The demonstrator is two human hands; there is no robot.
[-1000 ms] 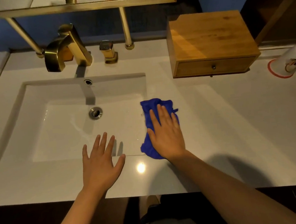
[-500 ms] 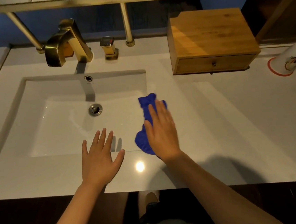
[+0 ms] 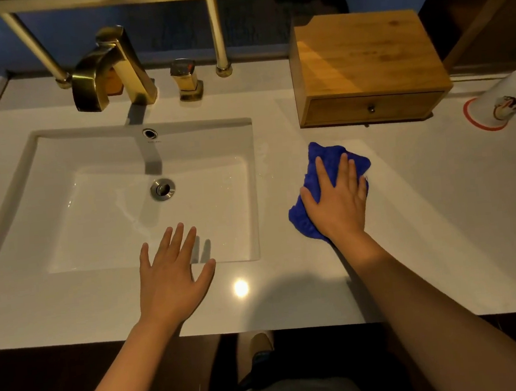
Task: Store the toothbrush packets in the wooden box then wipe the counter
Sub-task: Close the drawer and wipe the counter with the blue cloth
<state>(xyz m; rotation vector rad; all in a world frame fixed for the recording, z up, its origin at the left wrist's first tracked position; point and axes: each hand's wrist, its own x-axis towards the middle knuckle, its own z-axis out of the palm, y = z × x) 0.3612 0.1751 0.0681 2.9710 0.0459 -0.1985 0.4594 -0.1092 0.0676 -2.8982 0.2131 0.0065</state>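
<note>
A crumpled blue cloth lies on the white counter to the right of the sink, and my right hand presses flat on top of it. My left hand rests flat on the counter's front strip, fingers spread, holding nothing. The wooden box stands at the back right with its drawer closed. No toothbrush packets are in sight.
A white rectangular sink with a brass faucet fills the left half. A white cup lies on its side at the far right. Brass mirror posts rise behind the sink.
My right hand has slid the blue cloth from the sink's right edge out to the right onto the counter. My left hand has stayed in place.
</note>
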